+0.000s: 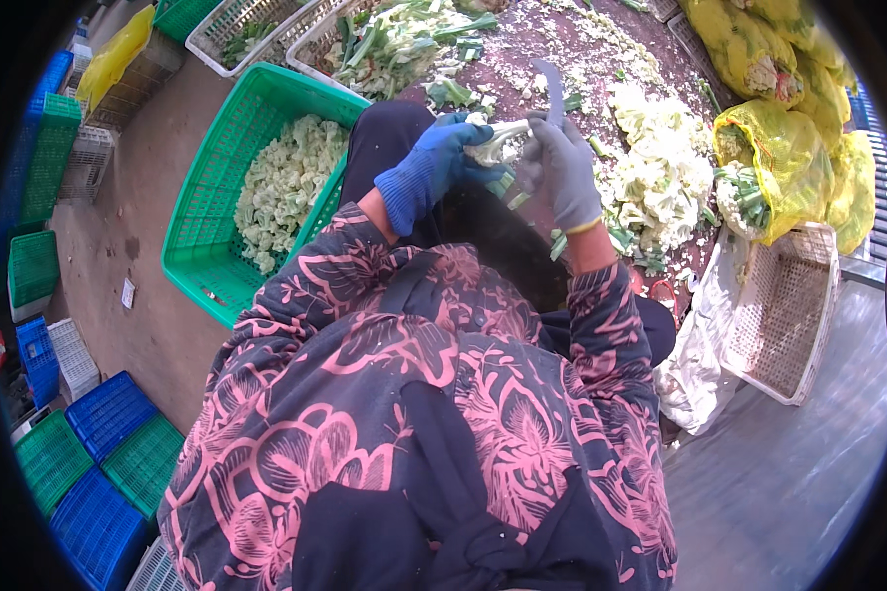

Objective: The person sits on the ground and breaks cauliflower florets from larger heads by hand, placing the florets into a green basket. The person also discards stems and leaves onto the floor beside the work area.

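My left hand (436, 166), in a blue knit glove, is closed around a piece of cauliflower (504, 142) with a pale stem. In my right hand (564, 173), gloved in grey, is a knife with a curved metal blade (553, 89); its handle is hidden in my fingers. The blade points up and away from me, and the right fingers are close against the stem end of the cauliflower. Both hands are above my lap. To my left, a green plastic crate (199, 214) holds many cut cauliflower florets (292, 185).
Cauliflower pieces (665, 170) lie heaped on the right, among scattered crumbs. A white crate (314, 55) of leaves and trimmings stands ahead. Yellow mesh sacks (791, 162) and a tilted white crate (783, 318) are at right. Blue and green crates (111, 410) line the far left.
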A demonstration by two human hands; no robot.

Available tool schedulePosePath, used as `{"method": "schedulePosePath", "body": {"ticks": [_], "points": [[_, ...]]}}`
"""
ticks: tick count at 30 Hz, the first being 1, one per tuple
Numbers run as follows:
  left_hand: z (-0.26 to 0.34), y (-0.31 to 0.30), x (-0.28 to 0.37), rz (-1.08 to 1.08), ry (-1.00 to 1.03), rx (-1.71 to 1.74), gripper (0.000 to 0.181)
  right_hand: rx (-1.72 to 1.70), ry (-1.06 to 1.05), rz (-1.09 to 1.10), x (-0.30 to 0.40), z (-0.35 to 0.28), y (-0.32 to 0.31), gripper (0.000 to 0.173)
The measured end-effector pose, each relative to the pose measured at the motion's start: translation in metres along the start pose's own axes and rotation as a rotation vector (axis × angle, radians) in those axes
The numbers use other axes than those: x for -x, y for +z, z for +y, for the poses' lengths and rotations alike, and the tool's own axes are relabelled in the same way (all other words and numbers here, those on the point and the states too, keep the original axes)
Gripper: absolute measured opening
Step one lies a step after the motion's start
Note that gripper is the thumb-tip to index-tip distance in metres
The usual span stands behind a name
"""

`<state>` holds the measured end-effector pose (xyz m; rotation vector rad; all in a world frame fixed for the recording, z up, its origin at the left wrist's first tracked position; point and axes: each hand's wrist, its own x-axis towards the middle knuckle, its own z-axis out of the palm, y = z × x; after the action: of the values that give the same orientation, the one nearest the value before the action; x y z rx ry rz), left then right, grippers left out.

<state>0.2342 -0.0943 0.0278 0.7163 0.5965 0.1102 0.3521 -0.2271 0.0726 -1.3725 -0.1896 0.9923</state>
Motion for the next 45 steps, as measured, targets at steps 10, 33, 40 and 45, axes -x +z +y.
{"method": "schedulePosePath", "body": {"ticks": [10,33,40,45], "points": [[-0.003,0.005,-0.001,-0.006,-0.154,0.017,0.027,1.298,-0.788,0.170,0.009,0.046,-0.023,0.012],[0.035,-0.086,0.071,0.271,0.603,0.232,0.033,0.750,-0.406,-0.161,0.024,0.049,0.146,0.057],[0.010,-0.099,0.064,0.469,0.926,-0.132,0.026,1.403,-0.832,-0.315,0.007,0.072,0.151,0.025],[0.017,-0.102,0.088,0.620,0.984,-0.319,0.026,1.011,-0.363,-0.340,0.007,0.070,0.179,0.045]]}}
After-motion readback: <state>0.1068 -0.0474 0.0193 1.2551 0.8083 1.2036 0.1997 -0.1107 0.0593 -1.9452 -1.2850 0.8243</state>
